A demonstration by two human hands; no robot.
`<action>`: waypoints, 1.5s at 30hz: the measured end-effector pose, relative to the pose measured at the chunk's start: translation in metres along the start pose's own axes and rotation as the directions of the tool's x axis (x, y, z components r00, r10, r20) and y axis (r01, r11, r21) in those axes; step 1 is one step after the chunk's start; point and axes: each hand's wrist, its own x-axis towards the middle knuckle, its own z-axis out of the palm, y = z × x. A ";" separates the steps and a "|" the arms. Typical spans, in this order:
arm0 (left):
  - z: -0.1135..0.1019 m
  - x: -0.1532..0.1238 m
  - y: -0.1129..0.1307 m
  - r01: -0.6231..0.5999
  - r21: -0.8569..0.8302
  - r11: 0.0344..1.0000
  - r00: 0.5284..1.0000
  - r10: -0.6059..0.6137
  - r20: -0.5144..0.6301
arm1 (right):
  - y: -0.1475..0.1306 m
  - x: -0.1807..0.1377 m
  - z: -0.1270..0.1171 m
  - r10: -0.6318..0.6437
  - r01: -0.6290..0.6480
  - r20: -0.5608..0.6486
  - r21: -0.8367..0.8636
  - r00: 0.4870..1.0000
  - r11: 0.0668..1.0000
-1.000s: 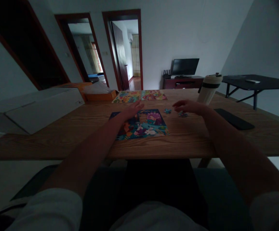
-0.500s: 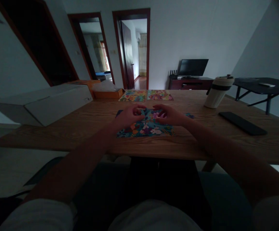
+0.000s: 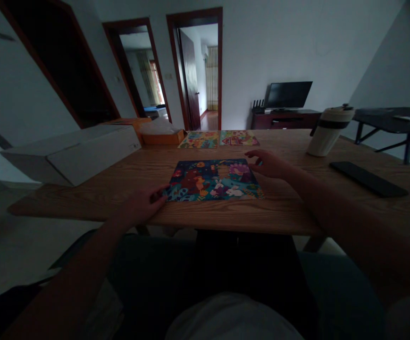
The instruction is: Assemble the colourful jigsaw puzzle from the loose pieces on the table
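Observation:
A brightly printed picture (image 3: 212,182), which looks like a flat jigsaw puzzle, lies on the wooden table before me. White rabbits, flowers and dark blue ground show on it; seams are too dim to make out. My left hand (image 3: 147,200) is at its lower left corner, fingers bent and apart from the thumb, the tips at or touching the edge. Beside the upper right edge is my right hand (image 3: 270,164), its fingers spread with nothing seen between them. Whether its fingertips touch the picture, I cannot tell.
Two more colourful pictures, a left one (image 3: 199,140) and a right one (image 3: 239,138), lie farther back. An orange box (image 3: 164,138) and a long white box (image 3: 95,151) stand at left. Rightward are a cream tumbler (image 3: 328,134) and a flat black object (image 3: 367,178).
My hands have parted from above the picture. The left has moved left and toward me, the right slightly right. More of the picture shows, and the dark patterned bit right of it is no longer visible.

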 end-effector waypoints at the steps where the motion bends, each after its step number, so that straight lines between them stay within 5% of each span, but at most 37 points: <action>1: 0.001 0.001 -0.002 -0.025 0.025 0.999 1.000 0.025 -0.008 | 0.000 0.000 0.000 0.008 -0.008 0.003 0.000 1.000 1.000; 14: 0.002 0.006 0.002 -0.213 0.196 0.957 0.975 0.220 -0.015 | 0.001 -0.003 -0.025 0.122 -0.121 -0.035 0.008 0.992 0.993; 22: 0.007 0.007 -0.004 -0.341 0.136 0.930 0.940 0.341 0.019 | 0.074 -0.006 -0.059 0.378 -0.398 -0.233 -0.048 0.896 0.916; 28: 0.001 0.008 0.000 -0.344 0.130 0.930 0.939 0.339 0.055 | 0.121 -0.011 -0.057 0.515 -0.515 -0.056 -0.199 0.856 0.834; 35: -0.001 0.010 0.006 -0.311 0.146 0.939 0.949 0.300 0.091 | 0.116 -0.008 -0.046 0.507 -0.429 0.250 -0.306 0.825 0.850; 45: -0.008 0.013 0.012 -0.315 0.111 0.942 0.946 0.302 0.117 | 0.113 -0.007 -0.040 0.461 -0.394 0.261 -0.273 0.848 0.878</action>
